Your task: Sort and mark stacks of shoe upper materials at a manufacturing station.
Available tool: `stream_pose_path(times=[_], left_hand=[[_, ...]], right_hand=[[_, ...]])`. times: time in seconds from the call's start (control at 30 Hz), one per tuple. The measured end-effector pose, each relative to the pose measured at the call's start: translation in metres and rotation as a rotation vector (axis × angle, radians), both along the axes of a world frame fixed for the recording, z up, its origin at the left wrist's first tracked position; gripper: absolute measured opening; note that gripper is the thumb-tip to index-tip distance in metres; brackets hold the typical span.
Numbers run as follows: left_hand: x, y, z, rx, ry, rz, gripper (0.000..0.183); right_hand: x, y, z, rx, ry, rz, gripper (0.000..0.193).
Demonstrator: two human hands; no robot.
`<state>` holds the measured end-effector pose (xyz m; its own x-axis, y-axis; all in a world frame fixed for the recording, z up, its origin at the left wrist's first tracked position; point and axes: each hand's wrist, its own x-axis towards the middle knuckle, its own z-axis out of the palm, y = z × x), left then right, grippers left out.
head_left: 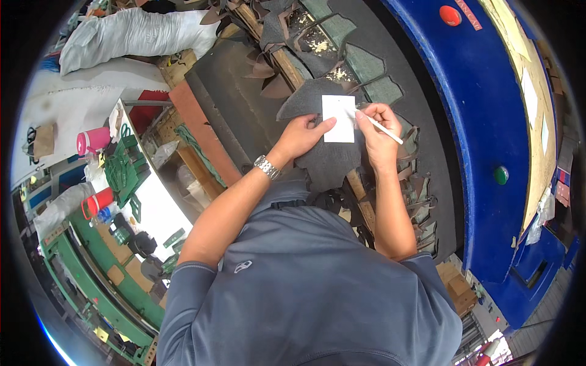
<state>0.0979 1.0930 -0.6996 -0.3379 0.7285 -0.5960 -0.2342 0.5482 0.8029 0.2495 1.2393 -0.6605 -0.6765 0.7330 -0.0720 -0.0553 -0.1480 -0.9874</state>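
Note:
A small white card (337,125) lies over a dark grey sheet piece (332,163) with a curved, pointed outline. My left hand (303,135) is closed on the card's left edge, thumb on top; its other fingers are partly hidden. A metal-band watch is on that wrist. My right hand (379,131) is closed round a slim white pen (388,132). The pen's tip end is at the card's upper right edge; whether it touches is too small to tell.
Cut dark and grey-green pieces (366,61) hang along a wooden bar (287,64) ahead, with pale scraps among them. A blue machine (488,140) with a red button (450,16) and a green button (501,175) stands at right. Left are a white table (165,213) and a pink bottle (93,141).

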Motion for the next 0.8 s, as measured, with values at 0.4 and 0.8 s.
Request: stream_pose_path(times=[0.4, 0.8], left_hand=[[0.000, 0.002, -0.006, 0.029, 0.102, 0.017, 0.090], [0.004, 0.004, 0.020, 0.188, 0.042, 0.047, 0.052]], right_hand=[[-0.013, -0.009, -0.006, 0.266, -0.134, -0.049, 0.018], [-0.029, -0.010, -0.002, 0.832, -0.112, -0.124, 0.008]])
